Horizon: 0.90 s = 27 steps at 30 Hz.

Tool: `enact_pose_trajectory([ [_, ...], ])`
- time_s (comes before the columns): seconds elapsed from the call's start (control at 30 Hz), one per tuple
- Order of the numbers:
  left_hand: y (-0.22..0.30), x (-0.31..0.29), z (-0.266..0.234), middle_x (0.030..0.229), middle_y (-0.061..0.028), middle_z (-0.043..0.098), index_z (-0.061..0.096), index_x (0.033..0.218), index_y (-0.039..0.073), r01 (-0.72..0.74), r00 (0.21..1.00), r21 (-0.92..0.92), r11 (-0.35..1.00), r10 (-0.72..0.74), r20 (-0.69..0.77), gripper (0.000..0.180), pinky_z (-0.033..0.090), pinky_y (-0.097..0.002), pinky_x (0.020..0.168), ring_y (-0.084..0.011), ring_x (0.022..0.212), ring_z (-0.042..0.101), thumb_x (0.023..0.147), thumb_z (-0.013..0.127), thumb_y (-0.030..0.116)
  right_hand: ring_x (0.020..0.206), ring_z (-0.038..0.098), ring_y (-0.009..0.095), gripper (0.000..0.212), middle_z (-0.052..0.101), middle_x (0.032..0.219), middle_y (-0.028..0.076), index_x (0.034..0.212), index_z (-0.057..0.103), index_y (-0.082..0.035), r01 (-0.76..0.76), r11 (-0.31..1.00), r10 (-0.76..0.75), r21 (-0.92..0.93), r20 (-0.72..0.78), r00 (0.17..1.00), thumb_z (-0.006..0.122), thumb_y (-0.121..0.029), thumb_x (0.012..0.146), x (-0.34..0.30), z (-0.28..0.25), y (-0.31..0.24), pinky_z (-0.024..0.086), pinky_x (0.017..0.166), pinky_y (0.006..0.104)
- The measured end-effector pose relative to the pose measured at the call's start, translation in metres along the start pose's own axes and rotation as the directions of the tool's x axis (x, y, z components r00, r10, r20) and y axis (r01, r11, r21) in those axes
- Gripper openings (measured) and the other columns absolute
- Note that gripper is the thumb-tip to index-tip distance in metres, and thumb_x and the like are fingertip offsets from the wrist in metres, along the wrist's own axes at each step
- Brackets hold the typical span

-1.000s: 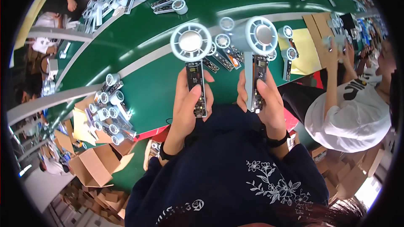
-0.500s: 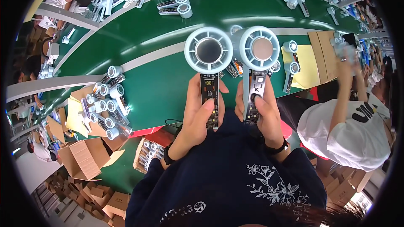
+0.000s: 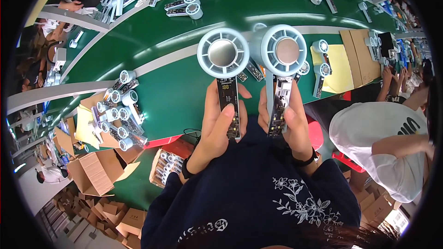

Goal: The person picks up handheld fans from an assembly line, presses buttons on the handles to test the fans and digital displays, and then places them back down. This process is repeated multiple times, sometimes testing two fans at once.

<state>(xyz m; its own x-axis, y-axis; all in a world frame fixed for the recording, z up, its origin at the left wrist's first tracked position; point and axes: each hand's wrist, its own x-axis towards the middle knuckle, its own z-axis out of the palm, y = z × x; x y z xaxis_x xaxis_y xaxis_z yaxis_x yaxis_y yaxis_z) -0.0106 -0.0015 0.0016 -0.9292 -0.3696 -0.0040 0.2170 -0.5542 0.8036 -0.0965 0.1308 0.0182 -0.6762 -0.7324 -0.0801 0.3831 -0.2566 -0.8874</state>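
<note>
My left hand (image 3: 217,122) is wrapped round the left fan (image 3: 226,90), my right hand (image 3: 295,127) round the right fan (image 3: 280,90), both up over the table (image 3: 173,87). Heads are on, handle boards bare, the left display (image 3: 226,86) lit. Also uncovered: a fan cluster (image 3: 123,113) at the table's left end, a fan pair (image 3: 324,69) toward its right.

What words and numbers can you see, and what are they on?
I don't copy writing out, but here's where it is:
Left fan: yellow digits.
Dark shirt: pale fancy lettering, lower left.
White shirt: dark lettering, not all clear.
Carton at lower left: print too small to read.
</note>
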Motion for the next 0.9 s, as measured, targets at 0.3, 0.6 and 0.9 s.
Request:
enact_pose_trajectory([
  [0.3, 0.0004, -0.0007, 0.0017, 0.109, -0.0179, 0.046, 0.021, 0.132, -0.003, 0.011, 1.0, 0.043, 0.999, -0.011, -0.003, 0.051, 0.036, -0.0201, 0.036, -0.0117, 0.05, 0.048, 0.092, 0.043, 0.021, 0.065, 0.045, 0.011, 0.075, 0.046, 0.098, 0.012, 0.135, 0.021, 0.002, 0.002, 1.0, -0.002, -0.011, -0.021, 1.0, 0.051, -0.047, 0.087, -0.001, -0.0001, -0.0008, 0.039, 0.047, 0.0227],
  [0.6, 0.0071, -0.0037, 0.0066, 0.108, -0.0194, 0.047, 0.021, 0.131, -0.002, -0.004, 1.0, 0.001, 1.0, 0.004, -0.003, 0.055, 0.036, -0.0209, 0.037, -0.0123, 0.05, 0.048, 0.091, 0.046, 0.026, 0.065, 0.045, 0.011, 0.076, 0.046, 0.096, 0.011, 0.137, 0.02, 0.001, -0.021, 1.0, 0.02, -0.019, -0.032, 0.999, 0.05, -0.047, 0.087, -0.0015, -0.002, 0.0028, 0.039, 0.047, 0.0223],
  [0.9, 0.0068, -0.0049, 0.0061, 0.109, -0.0197, 0.047, 0.02, 0.131, -0.002, 0.014, 1.0, 0.042, 0.999, -0.014, -0.013, 0.053, 0.036, -0.0213, 0.037, -0.0121, 0.05, 0.048, 0.092, 0.045, 0.024, 0.064, 0.045, 0.01, 0.074, 0.046, 0.096, 0.011, 0.136, 0.021, 0.0, -0.018, 1.0, 0.017, -0.015, -0.048, 0.999, 0.051, -0.047, 0.088, -0.0023, -0.003, 0.008, 0.039, 0.047, 0.0221],
])
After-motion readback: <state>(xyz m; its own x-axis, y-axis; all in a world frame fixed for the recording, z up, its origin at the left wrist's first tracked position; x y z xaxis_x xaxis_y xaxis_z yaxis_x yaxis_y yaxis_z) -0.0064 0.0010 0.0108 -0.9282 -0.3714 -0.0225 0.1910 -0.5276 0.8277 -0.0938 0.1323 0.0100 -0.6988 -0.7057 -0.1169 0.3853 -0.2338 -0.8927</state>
